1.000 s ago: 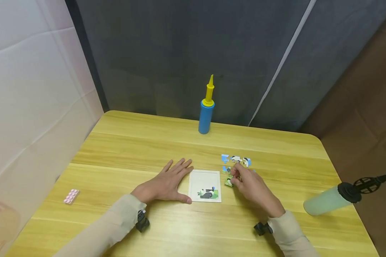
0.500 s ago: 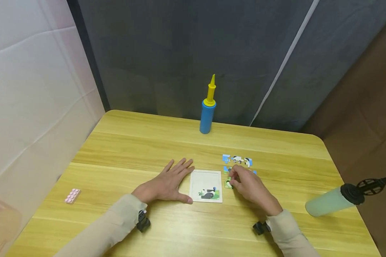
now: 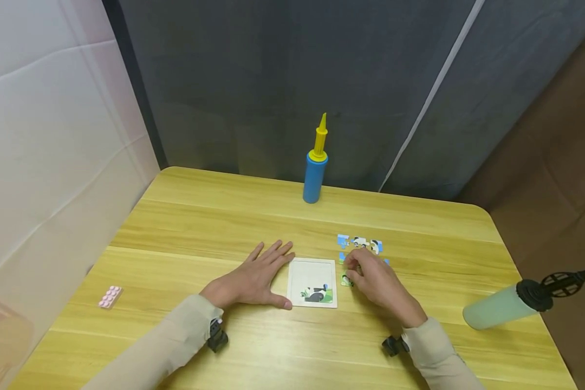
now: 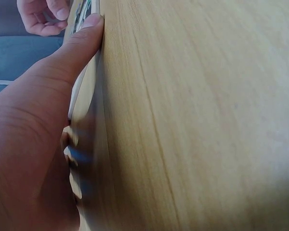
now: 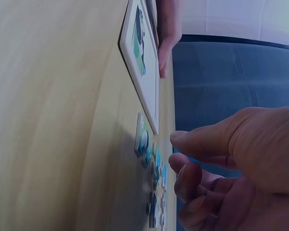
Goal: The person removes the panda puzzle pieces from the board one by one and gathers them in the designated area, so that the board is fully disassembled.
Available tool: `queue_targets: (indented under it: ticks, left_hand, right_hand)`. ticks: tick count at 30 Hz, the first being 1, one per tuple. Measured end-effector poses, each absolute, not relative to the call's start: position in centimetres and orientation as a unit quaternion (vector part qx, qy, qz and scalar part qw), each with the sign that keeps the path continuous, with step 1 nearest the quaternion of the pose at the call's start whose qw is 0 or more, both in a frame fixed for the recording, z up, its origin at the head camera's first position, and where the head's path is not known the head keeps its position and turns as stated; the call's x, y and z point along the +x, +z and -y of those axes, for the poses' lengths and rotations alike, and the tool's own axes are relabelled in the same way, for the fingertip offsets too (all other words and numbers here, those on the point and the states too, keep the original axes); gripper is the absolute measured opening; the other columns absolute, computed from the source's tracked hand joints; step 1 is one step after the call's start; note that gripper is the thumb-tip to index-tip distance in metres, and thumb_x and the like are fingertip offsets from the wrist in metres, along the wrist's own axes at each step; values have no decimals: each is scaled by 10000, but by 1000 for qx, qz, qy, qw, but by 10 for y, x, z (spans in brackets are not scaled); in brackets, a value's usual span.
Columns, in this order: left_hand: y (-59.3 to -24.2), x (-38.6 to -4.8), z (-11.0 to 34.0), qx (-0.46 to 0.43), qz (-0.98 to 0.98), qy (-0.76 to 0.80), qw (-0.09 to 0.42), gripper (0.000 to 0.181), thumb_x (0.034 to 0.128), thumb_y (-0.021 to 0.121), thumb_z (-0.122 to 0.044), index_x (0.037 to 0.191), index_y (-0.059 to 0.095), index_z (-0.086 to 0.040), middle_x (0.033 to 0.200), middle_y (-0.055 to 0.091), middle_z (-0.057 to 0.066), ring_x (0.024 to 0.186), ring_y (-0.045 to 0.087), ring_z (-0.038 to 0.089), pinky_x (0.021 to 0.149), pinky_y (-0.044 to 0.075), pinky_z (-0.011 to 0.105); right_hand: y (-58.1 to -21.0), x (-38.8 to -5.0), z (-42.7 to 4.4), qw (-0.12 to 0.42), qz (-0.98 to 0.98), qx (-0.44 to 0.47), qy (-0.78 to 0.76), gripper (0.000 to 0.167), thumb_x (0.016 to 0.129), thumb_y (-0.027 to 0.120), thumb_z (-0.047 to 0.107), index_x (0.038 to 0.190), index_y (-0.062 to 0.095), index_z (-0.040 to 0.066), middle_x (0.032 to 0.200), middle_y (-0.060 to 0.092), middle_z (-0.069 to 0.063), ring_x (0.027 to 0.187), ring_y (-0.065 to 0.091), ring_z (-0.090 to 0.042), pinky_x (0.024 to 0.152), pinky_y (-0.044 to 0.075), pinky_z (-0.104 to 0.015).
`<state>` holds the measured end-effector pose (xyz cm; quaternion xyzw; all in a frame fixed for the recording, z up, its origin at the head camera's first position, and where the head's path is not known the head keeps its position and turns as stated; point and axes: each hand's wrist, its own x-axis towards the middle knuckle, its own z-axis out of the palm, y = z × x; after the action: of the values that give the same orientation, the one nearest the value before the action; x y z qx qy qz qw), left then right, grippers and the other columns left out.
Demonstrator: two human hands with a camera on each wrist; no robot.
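A square white puzzle tray [image 3: 312, 268] lies on the table with joined panda pieces [image 3: 317, 294] in its lower right part. My left hand [image 3: 252, 277] rests to its left with fingers spread; the thumb touches the tray's near left corner. Loose puzzle pieces [image 3: 359, 242] lie to the right of the tray, some covered by my right hand [image 3: 377, 279]. That hand hovers over them, fingers loosely curled. In the right wrist view its thumb [image 5: 192, 141] stands apart from the fingertips and nothing shows between them. A green piece [image 5: 142, 137] lies nearest the tray.
A blue and yellow hand pump [image 3: 314, 173] stands upright near the table's back edge. On the right is a pale green bottle [image 3: 498, 306] with a black top. A pink toy brick [image 3: 110, 297] lies at the far left of the table [image 3: 200, 216].
The view has shifted slightly. My right hand has moved a little to the left over the loose pieces. My left hand and the tray keep their places.
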<state>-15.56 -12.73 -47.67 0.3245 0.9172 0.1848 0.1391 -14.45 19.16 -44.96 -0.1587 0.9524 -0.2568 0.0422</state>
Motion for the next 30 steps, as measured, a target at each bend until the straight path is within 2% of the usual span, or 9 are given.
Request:
queue_targets:
  ticks: [8, 18, 30]
  left_hand:
    - [-478, -157, 128, 325, -918, 180, 140, 1176, 841, 734, -770, 1698, 276, -108, 1821, 117, 90, 1700, 78, 352, 1360, 44, 657]
    - [-474, -155, 127, 324, -917, 186, 141, 1169, 844, 744, -755, 1692, 285, -96, 1819, 128, 98, 1698, 85, 359, 1356, 63, 668]
    - [-474, -154, 127, 325, -917, 186, 140, 1165, 844, 747, -753, 1690, 291, -96, 1818, 135, 97, 1698, 88, 357, 1356, 63, 665]
  right_hand:
    - [-448, -139, -176, 50, -950, -184, -246, 134, 974, 774, 133, 1107, 758, 125, 1010, 676, 43, 918, 626, -134, 807, 536, -322]
    - [-453, -132, -150, 89, -937, -247, -229, 144, 951, 814, 213, 1073, 782, 141, 961, 643, 61, 770, 531, -51, 672, 464, -222]
    - [-452, -130, -139, 110, -935, -270, -202, 148, 944, 823, 266, 997, 744, 153, 943, 608, 66, 783, 520, -63, 682, 465, -245]
